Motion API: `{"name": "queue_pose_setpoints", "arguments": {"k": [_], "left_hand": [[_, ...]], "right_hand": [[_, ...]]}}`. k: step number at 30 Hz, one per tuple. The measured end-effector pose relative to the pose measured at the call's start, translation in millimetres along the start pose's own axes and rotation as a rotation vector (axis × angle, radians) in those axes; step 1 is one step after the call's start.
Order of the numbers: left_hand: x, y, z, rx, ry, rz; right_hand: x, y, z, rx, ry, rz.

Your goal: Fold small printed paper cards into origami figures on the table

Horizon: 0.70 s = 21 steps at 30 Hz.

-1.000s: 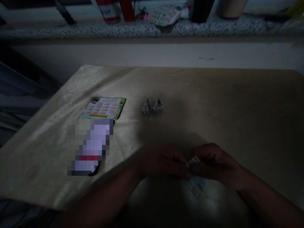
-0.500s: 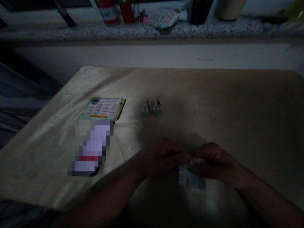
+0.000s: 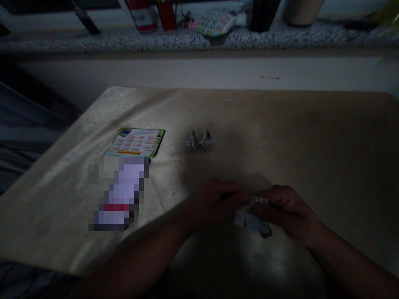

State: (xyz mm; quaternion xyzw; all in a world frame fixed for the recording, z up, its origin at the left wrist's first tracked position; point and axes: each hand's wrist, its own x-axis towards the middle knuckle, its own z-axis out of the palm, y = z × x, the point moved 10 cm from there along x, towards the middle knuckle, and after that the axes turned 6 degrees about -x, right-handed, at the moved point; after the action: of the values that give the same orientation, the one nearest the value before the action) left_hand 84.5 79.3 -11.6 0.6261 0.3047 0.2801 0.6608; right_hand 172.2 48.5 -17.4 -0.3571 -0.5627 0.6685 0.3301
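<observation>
A small printed sheet of paper (image 3: 252, 221) with folded parts is held between my two hands, low in the view and right of the middle. My left hand (image 3: 220, 201) pinches its upper left edge between thumb and fingers. On the other side, my right hand (image 3: 282, 209) grips the upper right part, its thumb lying over the front. The fingers behind the paper are hidden, and dim light blurs the creases. Beyond my hands, two small folded paper shapes (image 3: 206, 142) with pointed tips stand side by side on the table.
The table (image 3: 311, 133) wears a pale cover and meets the wall at the back. A printed calendar card (image 3: 135, 142) lies at left, above a pixelated phone-like object (image 3: 126, 191). Bottles (image 3: 141, 16), a crumpled printed bag (image 3: 216, 24) and dark containers line the speckled windowsill (image 3: 174, 41).
The paper's lower edge has risen a little and looks shorter, tilted differently. Both hands stay closed on it, shifting slightly. The things on the table have not moved.
</observation>
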Motion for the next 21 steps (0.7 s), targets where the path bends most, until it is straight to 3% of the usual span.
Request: {"name": "queue_pose_setpoints", "arguments": {"k": [5,12,16,21], "left_hand": [[2.1,-4.1,3.0,-0.068,-0.018,-0.053],[2.9,-1.3,5.7,-0.049,-0.047,-0.058],[3.2,-3.3,8.0,-0.076,-0.054,-0.086],[1.9,-4.3,3.8,-0.159,-0.016,-0.091]], "right_hand": [[0.4,-3.8,3.7,0.039,-0.008,-0.038],[-0.7,-17.5,0.9,-0.154,0.020,-0.188],[-0.8,-24.9,1.6,-0.126,0.073,-0.253],[-0.4,-17.9,2.5,-0.064,0.064,-0.207]]}}
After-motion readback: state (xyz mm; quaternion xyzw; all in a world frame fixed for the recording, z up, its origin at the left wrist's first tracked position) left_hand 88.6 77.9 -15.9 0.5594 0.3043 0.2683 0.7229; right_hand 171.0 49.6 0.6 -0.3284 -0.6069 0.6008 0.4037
